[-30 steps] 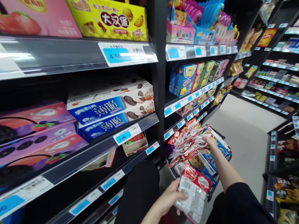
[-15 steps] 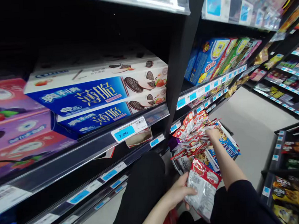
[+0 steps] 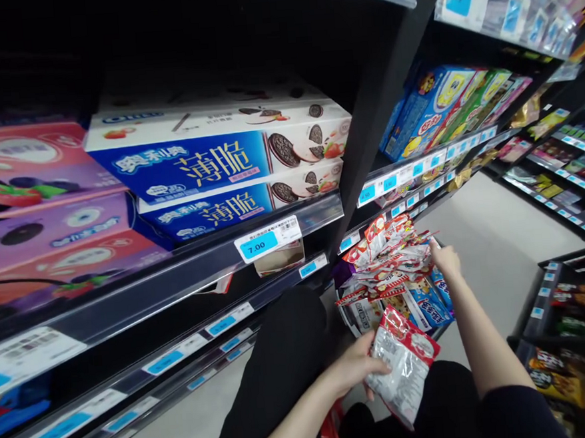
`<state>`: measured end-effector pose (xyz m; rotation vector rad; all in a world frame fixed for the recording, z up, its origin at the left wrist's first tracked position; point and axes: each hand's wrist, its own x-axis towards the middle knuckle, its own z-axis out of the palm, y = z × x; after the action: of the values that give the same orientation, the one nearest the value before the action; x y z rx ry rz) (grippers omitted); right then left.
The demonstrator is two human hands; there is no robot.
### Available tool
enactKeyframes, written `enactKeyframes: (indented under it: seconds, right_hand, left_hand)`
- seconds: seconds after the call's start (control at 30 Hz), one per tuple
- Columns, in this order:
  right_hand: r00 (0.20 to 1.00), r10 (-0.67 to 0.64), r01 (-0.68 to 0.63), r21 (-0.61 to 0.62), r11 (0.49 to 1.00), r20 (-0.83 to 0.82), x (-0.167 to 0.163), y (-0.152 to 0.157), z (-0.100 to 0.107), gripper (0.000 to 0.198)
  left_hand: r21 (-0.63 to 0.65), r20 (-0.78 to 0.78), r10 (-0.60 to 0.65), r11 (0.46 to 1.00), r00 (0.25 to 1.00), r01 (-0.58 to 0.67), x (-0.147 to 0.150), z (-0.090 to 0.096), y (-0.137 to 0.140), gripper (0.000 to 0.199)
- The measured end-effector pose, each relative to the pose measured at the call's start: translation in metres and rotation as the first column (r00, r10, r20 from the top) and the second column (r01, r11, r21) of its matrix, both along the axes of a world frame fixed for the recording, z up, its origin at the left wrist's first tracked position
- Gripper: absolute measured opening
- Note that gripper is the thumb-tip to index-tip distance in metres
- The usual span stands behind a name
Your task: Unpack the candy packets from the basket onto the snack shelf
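Note:
My left hand (image 3: pixel 356 368) grips a red-and-silver snack packet (image 3: pixel 403 368) by its left side, thumb on top, in front of my knees. Beyond it stands a dark-rimmed basket (image 3: pixel 348 320) full of packets. Red-and-white snack bags (image 3: pixel 385 259) lie heaped at its far side. Blue biscuit packets (image 3: pixel 427 306) fill its near right part. My right hand (image 3: pixel 446 259) is at the basket's right edge, above a blue packet, with its fingers curled; what they hold, if anything, is hidden.
To the left, a black shelf holds blue-and-white Oreo boxes (image 3: pixel 208 165) and purple-pink boxes (image 3: pixel 47 229). A price tag (image 3: pixel 267 239) runs along its edge. Colourful boxes (image 3: pixel 430 116) stand farther along. A low black rack (image 3: pixel 556 334) is at the right, beside the pale floor (image 3: pixel 494 231).
My right hand has moved from over the packets to the basket's right edge, and the blue packets there now sit farther in. The left hand still holds its packet. The view has shifted slightly.

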<state>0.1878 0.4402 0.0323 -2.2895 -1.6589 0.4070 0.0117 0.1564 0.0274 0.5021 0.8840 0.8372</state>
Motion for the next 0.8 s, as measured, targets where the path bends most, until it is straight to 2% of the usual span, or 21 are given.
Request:
enactKeyframes:
  seconds: [0.03, 0.07, 0.1, 0.13, 0.17, 0.2, 0.23, 0.27, 0.3, 0.4, 0.47, 0.53, 0.57, 0.63, 0.73, 0.8]
  right_hand:
    - [0.999, 0.041, -0.041, 0.04, 0.998, 0.023, -0.007, -0.001, 0.006, 0.058]
    - [0.99, 0.135, -0.139, 0.085, 0.987, 0.049, -0.017, -0.001, 0.012, 0.056]
    - [0.957, 0.278, -0.287, 0.125, 0.95, 0.086, -0.029, -0.002, 0.018, 0.052]
    - [0.881, 0.452, -0.471, 0.155, 0.869, 0.141, -0.043, -0.003, 0.022, 0.047]
    - [0.758, 0.618, -0.649, 0.159, 0.744, 0.208, -0.058, -0.004, 0.026, 0.044]
    - [0.626, 0.727, -0.776, 0.136, 0.615, 0.284, -0.073, -0.005, 0.028, 0.045]
    - [0.508, 0.781, -0.854, 0.089, 0.513, 0.364, -0.088, -0.007, 0.029, 0.046]
    - [0.422, 0.797, -0.89, 0.029, 0.455, 0.433, -0.101, -0.008, 0.03, 0.047]
    - [0.363, 0.789, -0.901, -0.028, 0.432, 0.495, -0.111, -0.009, 0.03, 0.046]
    - [0.248, 0.746, -0.901, -0.136, 0.413, 0.618, -0.123, -0.011, 0.031, 0.031]
    - [0.169, 0.729, -0.92, -0.158, 0.358, 0.663, -0.12, -0.01, 0.033, 0.025]
    - [0.069, 0.736, -0.937, -0.208, 0.279, 0.674, -0.112, -0.009, 0.033, 0.026]
    - [0.035, 0.749, -0.934, -0.244, 0.26, 0.662, -0.109, -0.008, 0.032, 0.027]
    - [0.024, 0.785, -0.911, -0.31, 0.272, 0.619, -0.103, -0.006, 0.028, 0.027]
    - [0.102, 0.806, -0.88, -0.325, 0.346, 0.584, -0.102, -0.003, 0.023, 0.026]
    - [0.134, 0.801, -0.88, -0.302, 0.367, 0.583, -0.1, 0.001, 0.026, 0.028]
  left_hand:
    - [0.003, -0.003, 0.003, 1.0, 1.0, -0.003, 0.0, 0.0, 0.0, 0.057]
    - [0.005, -0.008, 0.006, 1.0, 1.0, -0.006, 0.001, 0.0, 0.0, 0.056]
    - [0.005, -0.014, 0.008, 1.0, 1.0, -0.008, 0.001, 0.0, 0.0, 0.056]
    - [0.005, -0.021, 0.007, 1.0, 1.0, -0.007, 0.001, 0.0, 0.0, 0.055]
    - [0.004, -0.026, 0.002, 1.0, 1.0, -0.002, 0.001, 0.0, 0.0, 0.054]
    - [0.006, -0.032, -0.005, 1.0, 0.999, 0.005, 0.002, 0.0, 0.0, 0.053]
    - [0.01, -0.037, -0.01, 1.0, 0.999, 0.01, 0.002, -0.001, 0.0, 0.052]
    - [0.013, -0.04, -0.012, 1.0, 0.999, 0.013, 0.002, -0.001, 0.0, 0.051]
    - [0.015, -0.04, -0.011, 1.0, 0.999, 0.012, 0.002, -0.002, 0.0, 0.051]
    - [0.017, -0.034, 0.0, 1.0, 0.999, 0.0, 0.001, -0.003, -0.001, 0.052]
    - [0.01, -0.038, -0.002, 1.0, 0.999, 0.003, 0.0, -0.003, -0.002, 0.052]
    - [0.002, -0.037, -0.015, 1.0, 0.999, 0.015, 0.0, -0.003, -0.002, 0.051]
    - [0.0, -0.028, -0.021, 1.0, 0.999, 0.021, 0.0, -0.003, -0.002, 0.051]
    - [0.004, -0.015, -0.03, 1.0, 0.999, 0.03, 0.001, -0.003, -0.002, 0.052]
    - [0.012, -0.014, -0.043, 0.999, 0.999, 0.043, 0.001, -0.002, -0.001, 0.051]
    - [0.014, -0.023, -0.046, 0.999, 0.999, 0.047, 0.001, -0.001, -0.002, 0.05]
